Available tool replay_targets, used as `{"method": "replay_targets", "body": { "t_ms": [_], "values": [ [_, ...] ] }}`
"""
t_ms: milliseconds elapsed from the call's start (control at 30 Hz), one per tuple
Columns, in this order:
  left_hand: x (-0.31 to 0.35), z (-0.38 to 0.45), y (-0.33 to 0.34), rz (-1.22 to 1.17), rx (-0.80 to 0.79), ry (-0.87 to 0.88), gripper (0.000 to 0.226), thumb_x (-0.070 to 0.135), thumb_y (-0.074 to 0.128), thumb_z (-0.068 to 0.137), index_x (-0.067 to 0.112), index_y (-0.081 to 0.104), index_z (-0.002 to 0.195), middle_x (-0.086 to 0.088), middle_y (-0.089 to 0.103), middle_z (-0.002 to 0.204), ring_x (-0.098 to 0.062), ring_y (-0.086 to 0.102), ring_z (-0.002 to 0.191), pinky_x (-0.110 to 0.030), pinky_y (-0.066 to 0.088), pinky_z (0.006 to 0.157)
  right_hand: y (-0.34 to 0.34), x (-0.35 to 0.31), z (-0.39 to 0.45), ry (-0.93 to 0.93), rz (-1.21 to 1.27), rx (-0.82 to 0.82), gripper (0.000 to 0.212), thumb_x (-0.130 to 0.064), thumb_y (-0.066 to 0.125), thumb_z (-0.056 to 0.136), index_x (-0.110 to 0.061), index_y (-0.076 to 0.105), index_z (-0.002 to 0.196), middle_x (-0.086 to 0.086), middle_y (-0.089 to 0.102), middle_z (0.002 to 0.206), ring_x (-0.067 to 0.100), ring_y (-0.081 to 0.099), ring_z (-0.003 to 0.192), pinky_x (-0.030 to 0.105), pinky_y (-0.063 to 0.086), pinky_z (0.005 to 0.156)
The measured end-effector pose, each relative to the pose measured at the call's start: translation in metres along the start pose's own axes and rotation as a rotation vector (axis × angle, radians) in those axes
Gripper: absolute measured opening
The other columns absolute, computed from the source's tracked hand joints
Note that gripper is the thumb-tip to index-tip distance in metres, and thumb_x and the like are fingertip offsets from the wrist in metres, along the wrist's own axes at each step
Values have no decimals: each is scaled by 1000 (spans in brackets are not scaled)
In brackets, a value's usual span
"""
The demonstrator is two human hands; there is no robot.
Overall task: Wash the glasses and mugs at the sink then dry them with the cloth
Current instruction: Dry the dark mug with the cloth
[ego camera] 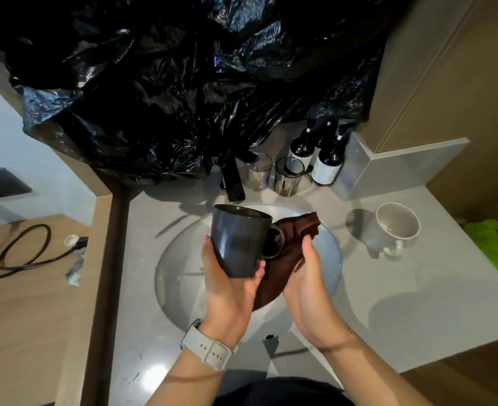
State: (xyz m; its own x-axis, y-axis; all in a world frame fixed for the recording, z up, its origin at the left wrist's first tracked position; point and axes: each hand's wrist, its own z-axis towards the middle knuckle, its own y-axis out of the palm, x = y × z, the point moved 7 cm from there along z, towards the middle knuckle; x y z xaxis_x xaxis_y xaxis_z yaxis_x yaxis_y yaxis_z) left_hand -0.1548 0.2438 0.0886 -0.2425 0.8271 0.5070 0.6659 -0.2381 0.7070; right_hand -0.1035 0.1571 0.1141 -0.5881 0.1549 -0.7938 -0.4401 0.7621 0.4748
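A dark grey mug (239, 240) is held upright over the round sink (177, 259), its handle pointing right. My left hand (227, 276) grips the mug's lower body from below. My right hand (306, 273) holds a brown cloth (288, 253) bunched against the mug's handle side. A white mug (388, 230) lies tilted on the counter to the right of the sink. Two clear glasses (258, 171) (288, 176) stand behind the sink beside the black faucet (233, 180).
Black plastic sheeting (183, 83) covers the wall above the sink. Three dark bottles (326, 159) stand at the back right. A green item (493, 241) lies at the counter's right edge. A black cable (25, 253) lies on the wooden surface to the left.
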Motion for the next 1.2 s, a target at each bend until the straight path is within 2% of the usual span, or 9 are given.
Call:
{"method": "replay_targets", "body": {
  "t_ms": [133, 300, 400, 533, 700, 800, 967, 1100, 1200],
  "values": [
    [-2, -6, 1, 94, -19, 98, 52, 54, 37, 98, 17, 63, 122, -9, 71, 108, -18, 64, 85, -33, 47, 80, -6, -11, 6, -165, -20, 74, 47, -55, 33, 84, -31, 67, 106, -14, 73, 108, -1, 64, 105, 22, 43, 97],
    [-4, -9, 4, 234, -63, 143, 62, 55, 23, 101, 17, 55, 137, -10, 66, 129, -20, 62, 118, -35, 44, 93, -10, 0, 9, -261, -375, 52, 38, -48, 45, 96, -41, 50, 133, -11, 55, 135, 5, 49, 129, 26, 38, 106],
    [-6, -9, 2, 255, -91, 140, 60, 54, 22, 103, 17, 61, 129, -9, 71, 117, -19, 66, 102, -31, 49, 82, -18, 0, 9, -327, -357, 153, 31, -28, 49, 100, -27, 54, 131, -9, 65, 123, 11, 58, 120, 31, 45, 102],
    [-10, -6, -6, 207, -21, 82, 61, 56, 28, 101, 24, 79, 91, -5, 70, 89, -16, 61, 75, -28, 48, 69, -25, 1, 11, -360, -324, 282, 19, -15, 54, 98, -22, 64, 112, -4, 72, 105, 14, 65, 104, 31, 51, 93],
    [-7, 10, -25, -19, 92, -166, 65, 59, 46, 93, 6, 62, 126, -17, 67, 112, -27, 66, 87, -29, 51, 55, -13, -8, 8, -455, -593, 130, 27, -16, 67, 90, -14, 68, 116, -7, 73, 103, 6, 66, 102, 17, 50, 88],
    [0, 17, -35, -24, 112, -203, 69, 59, 49, 91, 4, 59, 131, -23, 64, 126, -35, 62, 116, -45, 53, 96, -19, -15, 5, -492, -835, 74, 41, -39, 65, 82, -11, 71, 111, -6, 73, 96, 3, 67, 92, 19, 51, 84],
    [18, 22, -45, -33, 149, -249, 59, 55, 67, 76, 15, 64, 120, -14, 68, 112, -28, 67, 84, -31, 56, 55, -52, -41, 6, -410, -557, 120, 21, -2, 66, 88, -17, 72, 100, -16, 75, 87, -2, 68, 82, 18, 53, 77],
    [26, 23, -40, 86, 76, -209, 49, 52, 63, 77, 17, 68, 111, -12, 74, 106, -31, 69, 92, -36, 56, 61, -55, -70, 20, -346, -391, 66, 27, 2, 60, 89, -17, 69, 107, -13, 75, 97, 0, 66, 93, 13, 49, 82],
    [27, 21, -38, 178, 48, -157, 59, 51, 68, 72, 15, 66, 120, -14, 73, 114, -33, 66, 105, -44, 54, 82, -40, -69, 27, -278, -636, -25, 38, -8, 68, 86, -28, 60, 118, -14, 67, 113, -4, 61, 104, 15, 43, 96]
  ]
}}
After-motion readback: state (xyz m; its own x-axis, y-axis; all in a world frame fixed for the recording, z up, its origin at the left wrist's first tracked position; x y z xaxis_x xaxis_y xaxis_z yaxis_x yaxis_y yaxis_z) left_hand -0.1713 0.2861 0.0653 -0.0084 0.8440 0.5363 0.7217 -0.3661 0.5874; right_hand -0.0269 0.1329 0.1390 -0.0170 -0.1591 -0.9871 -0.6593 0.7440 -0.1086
